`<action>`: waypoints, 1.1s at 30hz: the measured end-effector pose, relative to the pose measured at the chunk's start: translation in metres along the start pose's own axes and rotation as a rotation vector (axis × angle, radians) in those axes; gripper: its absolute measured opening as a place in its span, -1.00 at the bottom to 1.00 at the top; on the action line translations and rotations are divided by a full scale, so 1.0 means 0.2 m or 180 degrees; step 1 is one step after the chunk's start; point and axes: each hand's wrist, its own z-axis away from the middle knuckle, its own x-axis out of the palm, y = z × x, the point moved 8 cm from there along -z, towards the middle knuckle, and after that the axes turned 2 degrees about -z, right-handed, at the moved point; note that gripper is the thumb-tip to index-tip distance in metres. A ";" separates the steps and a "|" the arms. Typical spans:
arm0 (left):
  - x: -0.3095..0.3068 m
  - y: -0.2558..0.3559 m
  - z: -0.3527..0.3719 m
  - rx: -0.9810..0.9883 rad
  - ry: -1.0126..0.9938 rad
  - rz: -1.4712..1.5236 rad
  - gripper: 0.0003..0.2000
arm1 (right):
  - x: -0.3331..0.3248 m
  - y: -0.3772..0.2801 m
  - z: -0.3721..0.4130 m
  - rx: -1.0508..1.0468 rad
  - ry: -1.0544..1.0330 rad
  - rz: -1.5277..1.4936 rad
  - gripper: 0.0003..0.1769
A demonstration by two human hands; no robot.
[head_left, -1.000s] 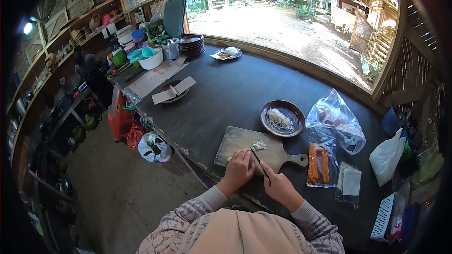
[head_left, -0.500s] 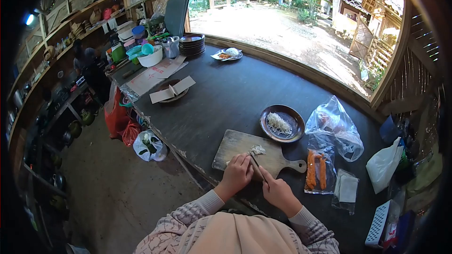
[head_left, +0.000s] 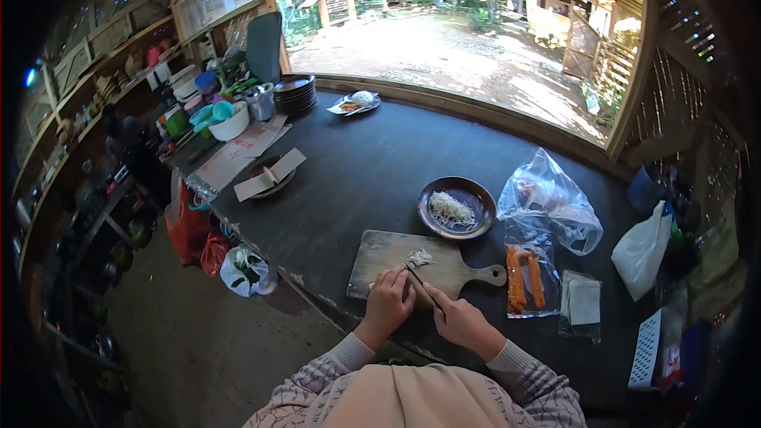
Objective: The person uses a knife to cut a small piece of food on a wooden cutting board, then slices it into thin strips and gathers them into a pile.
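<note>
On the wooden cutting board (head_left: 380,257), my left hand (head_left: 388,303) is closed with its fingertips curled down over something mostly hidden; a pale edge shows beside them. My right hand (head_left: 466,323) grips the handle of a knife (head_left: 417,278), whose blade lies right against the left fingertips. Just beyond the blade sits a small heap of pale, thin-cut shreds (head_left: 419,257). Behind the board, a brown plate (head_left: 486,226) holds a larger pile of pale shreds (head_left: 450,210).
Right of the board lie a bag of orange sticks (head_left: 525,281), a clear plastic bag (head_left: 555,206) and a packet of white sheets (head_left: 583,301). Stacked plates (head_left: 295,97) and a plate of food (head_left: 354,103) stand by the window. A person (head_left: 131,139) is at far left.
The view has turned, shifting most of the table leftward in the picture. Both hands remain at the board with the knife, its blade still beside the left fingertips.
</note>
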 end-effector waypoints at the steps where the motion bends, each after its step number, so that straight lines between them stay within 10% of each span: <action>1: 0.00 0.00 0.00 -0.0005 -0.0007 -0.0009 -0.64 | -0.01 0.00 0.00 0.0029 -0.0019 0.0035 -0.34; 33: 0.00 0.00 0.00 -0.0067 0.0035 0.0002 -0.63 | -0.02 -0.03 0.00 0.0107 -0.0082 0.0444 -0.36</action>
